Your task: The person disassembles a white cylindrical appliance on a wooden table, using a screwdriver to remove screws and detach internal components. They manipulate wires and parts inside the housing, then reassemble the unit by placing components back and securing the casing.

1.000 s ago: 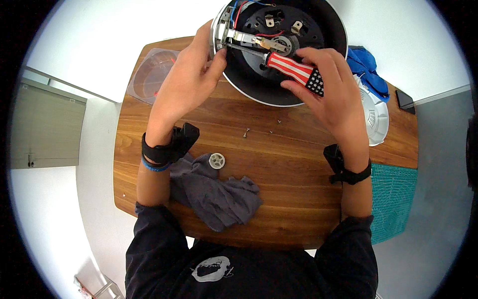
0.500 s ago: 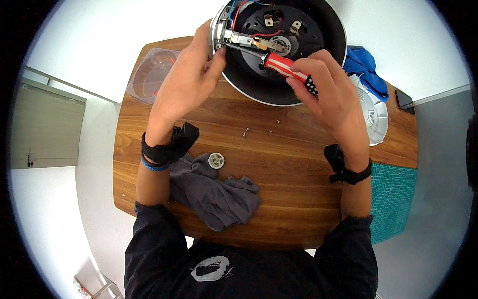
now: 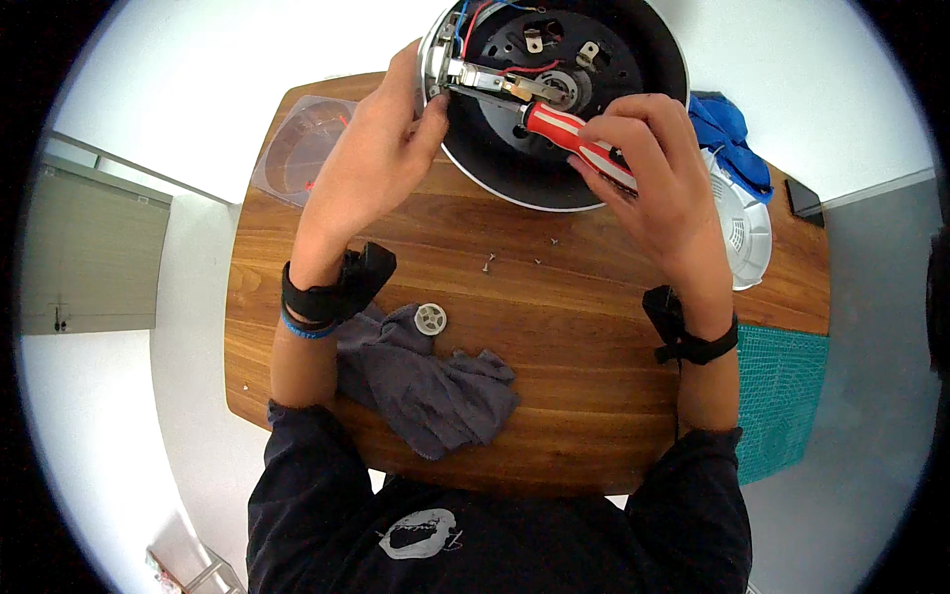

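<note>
A round appliance base (image 3: 475, 163) with a black inside, a pale rim, wires and metal brackets lies at the far side of the table. My left hand (image 3: 381, 163) is closed round its left rim, thumb on the edge. A screwdriver (image 3: 556, 125) with a red and white handle is gripped in my right hand (image 3: 648, 168). Its shaft points left, and the tip meets a metal part (image 3: 440, 87) inside the left rim, near my left thumb; the exact contact is too small to make out. Several small screws (image 3: 492, 256) lie on the wood nearer me.
A grey cloth (image 3: 426, 386) with a white knob (image 3: 430, 319) at its edge lies near left. A clear plastic container (image 3: 292, 163) stands far left. On the right are a white plastic cover (image 3: 752, 233), blue cloth (image 3: 722, 129), phone (image 3: 805, 201) and green cutting mat (image 3: 782, 396).
The screwdriver handle has turned in my right hand, so its star-patterned part shows less and more red and white shows. My left hand keeps its hold on the rim.
</note>
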